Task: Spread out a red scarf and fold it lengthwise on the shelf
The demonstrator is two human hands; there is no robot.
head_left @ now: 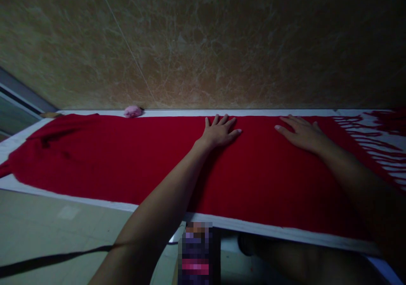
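A long red scarf (133, 158) lies spread along a narrow white table, with loose fringe (377, 149) at its right end. Its left end is rumpled, and a strip of it hangs past the table's left side. My left hand (219, 132) rests flat on the scarf near its far edge, fingers spread. To the right, my right hand (300, 132) also lies on the cloth by the far edge, its thumb apart from the fingers. Neither hand grips anything.
Behind the white table (244, 225) rises a brown marbled wall (203, 44). A small pink fluffy item (133, 111) sits against the wall. A dark strap (57, 259) crosses the lower left above the tiled floor (63, 226). Bunched red fringe (391, 120) lies at the far right.
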